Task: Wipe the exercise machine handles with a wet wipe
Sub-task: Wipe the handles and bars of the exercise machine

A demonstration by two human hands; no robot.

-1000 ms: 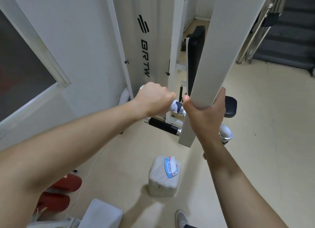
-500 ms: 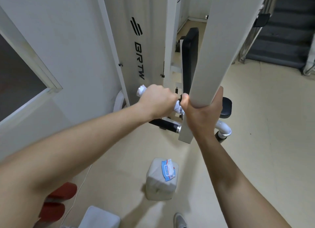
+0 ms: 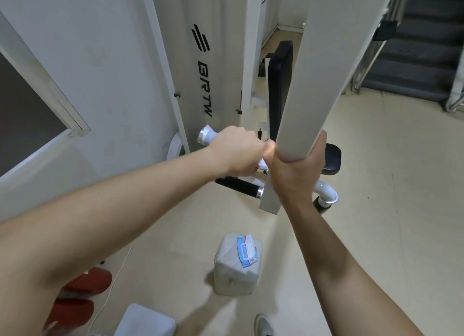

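Observation:
My left hand (image 3: 237, 151) is closed around the upper handle of the white exercise machine, with a white wet wipe (image 3: 208, 134) wrapped between palm and handle; wipe ends stick out at both sides of the fist. The handle's chrome end cap (image 3: 200, 137) shows left of my knuckles. My right hand (image 3: 295, 174) grips the machine's white swing arm (image 3: 326, 66) from below, right beside the left hand. A second handle (image 3: 239, 186) with a black grip and chrome collar sits lower, untouched.
A wet wipe pack (image 3: 247, 251) lies on a white plastic canister (image 3: 236, 267) on the floor below my hands. The black seat (image 3: 331, 159) and back pad (image 3: 278, 84) stand behind the arm. Red weights (image 3: 82, 295) lie at lower left. Stairs (image 3: 411, 49) rise at right.
My left hand has slid the wipe toward the right along the handle, up against my right hand, baring the chrome end. My head came closer and tilted slightly.

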